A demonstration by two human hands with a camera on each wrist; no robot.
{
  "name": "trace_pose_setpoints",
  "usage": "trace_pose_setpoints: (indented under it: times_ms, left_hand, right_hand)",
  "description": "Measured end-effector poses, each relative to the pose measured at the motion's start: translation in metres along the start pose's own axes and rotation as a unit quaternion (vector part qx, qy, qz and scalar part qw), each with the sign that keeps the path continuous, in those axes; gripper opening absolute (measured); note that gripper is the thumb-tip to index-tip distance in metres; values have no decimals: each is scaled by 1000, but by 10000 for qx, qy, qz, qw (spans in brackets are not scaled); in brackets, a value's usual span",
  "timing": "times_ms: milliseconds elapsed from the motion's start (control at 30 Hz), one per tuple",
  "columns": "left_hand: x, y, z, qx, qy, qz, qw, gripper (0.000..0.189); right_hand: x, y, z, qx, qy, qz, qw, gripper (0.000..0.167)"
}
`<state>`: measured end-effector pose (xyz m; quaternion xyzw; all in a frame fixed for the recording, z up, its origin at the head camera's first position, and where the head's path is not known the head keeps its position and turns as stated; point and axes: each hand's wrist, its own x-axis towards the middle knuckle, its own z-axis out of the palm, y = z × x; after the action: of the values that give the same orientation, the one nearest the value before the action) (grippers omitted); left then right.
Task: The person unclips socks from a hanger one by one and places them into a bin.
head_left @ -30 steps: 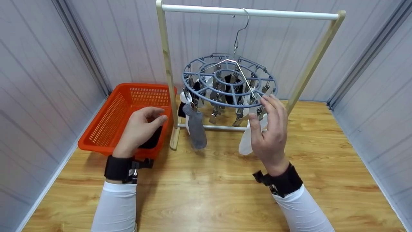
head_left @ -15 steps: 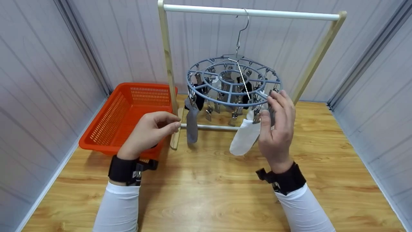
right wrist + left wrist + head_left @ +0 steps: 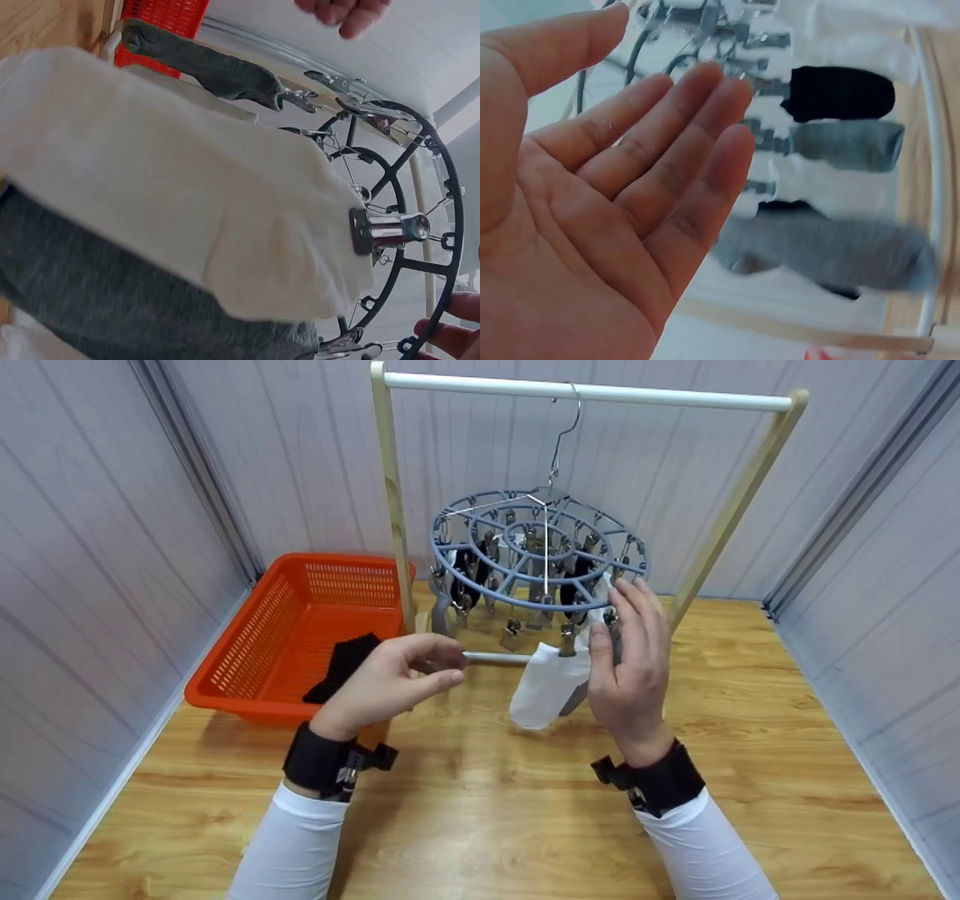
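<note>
Head view: a person's two hands work at a round hanger point(image 3: 559, 607) with clips, hooked on the bar of a wooden rack point(image 3: 589, 391) that stands on a wood-grain worktop point(image 3: 480, 810). The right hand point(image 3: 634, 675) is at the hanger's near right edge, its grip relaxed and fairly wide; in the right wrist view its fingertips seem to touch the rim. The left hand point(image 3: 386, 682) is palm-up between basket and hanger, its grip wide and holding nothing. A white sock point(image 3: 544, 690) hangs from a front clip point(image 3: 568, 639), a grey sock point(image 3: 576, 701) partly behind it; more socks hang farther back, some blurred. To the left, an orange basket point(image 3: 225, 706) holds a black sock point(image 3: 345, 664). The step in hand looks like turning or steadying the hanger. To do it well, keep the right fingers light on the rim, turn slowly so the socks do not swing or tangle, and stop with the bare clip point(image 3: 511, 634) facing front. A hard push could probably set the hanger swaying on its hook, so the left hand is best kept free to steady it.
</note>
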<state>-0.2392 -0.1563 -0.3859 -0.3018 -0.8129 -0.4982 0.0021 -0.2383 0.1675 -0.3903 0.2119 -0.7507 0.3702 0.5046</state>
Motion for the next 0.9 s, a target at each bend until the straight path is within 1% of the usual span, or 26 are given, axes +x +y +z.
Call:
trace_pose_setpoints:
  times_ms: [67,167,333,400,500,600,700,900]
  left_hand:
    - [3,0,7,-67,-38,-29,10000,39]
    - [8,-3,20,-78,14,-18,10000,52]
    - [18,-7,46,114,114,20,9999,78]
    - [20,-9,56,133,85,7,9999,84]
    - [23,-13,67,51,-13,-26,10000,86]
    - [23,-18,73,15,-125,-95,9999,83]
    - [22,-22,75,7,-158,-183,9997,82]
    - [24,-26,77,-352,-103,-281,9989,80]
  right_hand:
    - [-1,-2,1,90,-48,-36,9999,42]
    - [-2,-5,2,203,-103,-97,9997,42]
    - [-5,-8,2,308,-157,-211,9992,41]
    - [-5,-10,2,302,-192,-227,9991,41]
    - [-5,-12,2,259,-275,-230,9990,41]
    - [-6,-14,1,288,-347,-237,9987,41]
    - [-7,-17,1,354,-381,-268,9983,42]
    - [-6,-20,1,564,-467,-428,9964,42]
